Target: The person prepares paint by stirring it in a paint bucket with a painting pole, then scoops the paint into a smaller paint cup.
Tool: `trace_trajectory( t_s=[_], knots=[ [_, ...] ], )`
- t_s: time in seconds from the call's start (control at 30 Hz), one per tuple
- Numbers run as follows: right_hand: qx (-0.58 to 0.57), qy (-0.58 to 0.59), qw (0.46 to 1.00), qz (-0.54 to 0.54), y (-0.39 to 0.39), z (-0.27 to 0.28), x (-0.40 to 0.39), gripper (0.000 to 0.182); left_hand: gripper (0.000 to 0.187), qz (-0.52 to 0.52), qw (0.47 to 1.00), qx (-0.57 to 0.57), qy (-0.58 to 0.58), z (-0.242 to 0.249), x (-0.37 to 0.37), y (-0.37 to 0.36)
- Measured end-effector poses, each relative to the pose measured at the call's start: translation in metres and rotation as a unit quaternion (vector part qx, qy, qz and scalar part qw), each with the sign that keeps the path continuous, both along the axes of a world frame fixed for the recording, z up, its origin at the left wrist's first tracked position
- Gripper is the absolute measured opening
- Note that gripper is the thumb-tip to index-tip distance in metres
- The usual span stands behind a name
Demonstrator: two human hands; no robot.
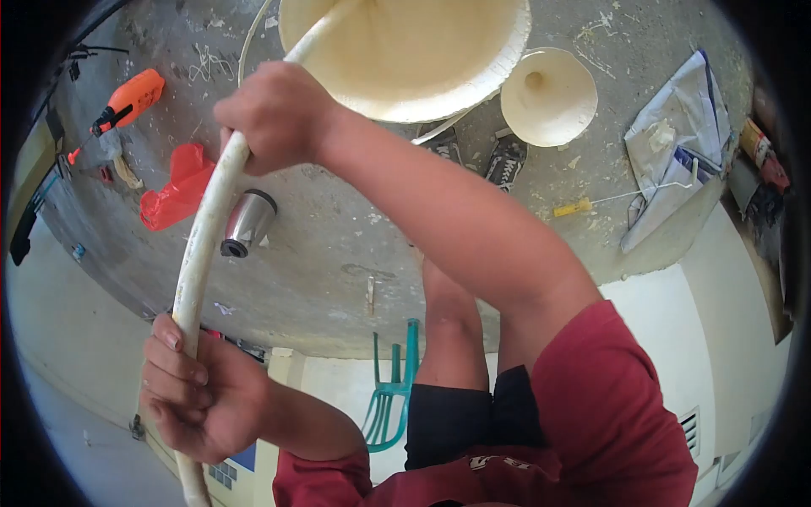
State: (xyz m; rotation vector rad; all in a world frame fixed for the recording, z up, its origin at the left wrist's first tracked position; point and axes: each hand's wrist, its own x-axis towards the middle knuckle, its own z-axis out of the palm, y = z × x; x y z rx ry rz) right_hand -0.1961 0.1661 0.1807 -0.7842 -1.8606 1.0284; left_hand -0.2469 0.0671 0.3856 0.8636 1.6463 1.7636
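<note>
A long whitish pole slants from the lower left up into a large white tub. My right hand is wrapped round its upper part, close to the tub's rim. Lower down, my left hand has its fingers curled round the same pole. Inside the tub is a smooth cream-coloured mixture, and the pole's far end runs into it at the top of the view. Beside the tub stands a smaller white bucket with pale residue inside.
An orange spray bottle, a red plastic bag and a steel tumbler lie on the spattered concrete floor. A yellow-handled roller frame and a crumpled white sack are at the right. A green plastic chair is near my legs.
</note>
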Motion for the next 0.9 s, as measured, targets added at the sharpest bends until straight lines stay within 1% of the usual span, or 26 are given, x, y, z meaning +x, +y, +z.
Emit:
trace_trajectory(
  t_s=[0.03, 0.1, 0.13, 0.17, 0.2, 0.27, 0.3, 0.33, 0.37, 0.4, 0.43, 0.47, 0.5, 0.57, 0.6, 0.63, 0.7, 0.73, 0.8, 0.83, 0.9],
  knots=[
    [-0.004, 0.0, 1.0, 0.007, -0.001, -0.001, 0.0, 0.022, 0.034, 0.007, 1.0, -0.004, 0.0, -0.006, -0.004, -0.004],
    [0.009, -0.045, 0.997, 0.07, -0.004, -0.001, 0.003, 0.018, 0.035, 0.052, 0.998, 0.007, -0.026, -0.012, -0.017, -0.008],
    [0.012, -0.046, 0.996, 0.077, 0.0, -0.001, 0.006, 0.018, 0.035, 0.071, 0.997, 0.016, -0.029, -0.013, -0.019, -0.005],
    [0.055, -0.014, 0.998, 0.023, 0.004, -0.002, 0.012, 0.021, 0.035, 0.078, 0.996, 0.019, -0.031, -0.014, -0.023, -0.001],
    [0.095, 0.019, 0.995, -0.031, 0.007, -0.003, 0.021, 0.025, 0.036, 0.074, 0.997, 0.014, -0.002, -0.013, -0.027, 0.003],
    [0.058, 0.026, 0.996, -0.059, 0.027, -0.026, 0.05, 0.036, 0.035, 0.063, 0.997, 0.013, 0.034, -0.01, -0.037, 0.018],
    [-0.062, -0.06, 0.996, -0.027, 0.034, -0.038, 0.074, 0.039, 0.035, 0.072, 0.997, 0.014, 0.034, -0.009, -0.044, 0.027],
    [-0.119, -0.138, 0.98, -0.076, 0.05, -0.048, 0.091, 0.032, 0.034, 0.079, 0.996, 0.025, 0.017, -0.009, -0.053, 0.035],
    [-0.163, -0.109, 0.976, -0.098, 0.068, -0.028, 0.112, 0.014, 0.033, 0.086, 0.996, 0.039, 0.001, -0.008, -0.062, 0.04],
    [-0.161, -0.146, 0.968, -0.122, 0.075, -0.034, 0.126, 0.014, 0.033, 0.082, 0.995, 0.045, -0.024, -0.006, -0.076, 0.043],
    [-0.179, -0.203, 0.952, -0.14, 0.078, -0.029, 0.134, 0.014, 0.033, 0.076, 0.995, 0.048, -0.051, -0.004, -0.089, 0.044],
    [-0.187, -0.208, 0.953, -0.119, 0.078, -0.021, 0.144, 0.014, 0.034, 0.08, 0.992, 0.042, -0.085, 0.0, -0.096, 0.044],
    [-0.186, -0.209, 0.953, -0.113, 0.075, -0.022, 0.152, 0.014, 0.034, 0.087, 0.992, 0.042, -0.084, 0.003, -0.099, 0.042],
    [-0.182, -0.197, 0.956, -0.116, 0.06, -0.029, 0.17, 0.023, 0.036, 0.108, 0.991, 0.041, -0.06, 0.012, -0.1, 0.034],
    [-0.2, -0.207, 0.951, -0.117, 0.054, -0.023, 0.176, 0.018, 0.038, 0.104, 0.992, 0.055, -0.055, 0.018, -0.103, 0.031],
    [-0.2, -0.208, 0.95, -0.116, 0.047, -0.021, 0.182, 0.018, 0.038, 0.106, 0.991, 0.054, -0.057, 0.024, -0.101, 0.029],
    [-0.209, -0.17, 0.952, -0.143, 0.034, -0.021, 0.192, 0.016, 0.038, 0.078, 0.977, 0.097, -0.172, 0.032, -0.096, 0.028],
    [-0.233, -0.163, 0.948, -0.145, 0.028, -0.02, 0.195, 0.014, 0.038, 0.079, 0.978, 0.096, -0.169, 0.032, -0.097, 0.026],
    [-0.226, -0.163, 0.951, -0.137, 0.016, -0.018, 0.198, 0.013, 0.04, 0.091, 0.99, 0.038, -0.097, 0.025, -0.1, 0.02],
    [-0.216, -0.165, 0.953, -0.13, 0.012, -0.016, 0.199, 0.012, 0.04, 0.091, 0.991, 0.037, -0.096, 0.022, -0.101, 0.019],
    [-0.216, -0.172, 0.953, -0.127, 0.015, -0.014, 0.199, 0.01, 0.038, 0.123, 0.985, 0.021, -0.117, 0.013, -0.104, 0.019]
  ],
)
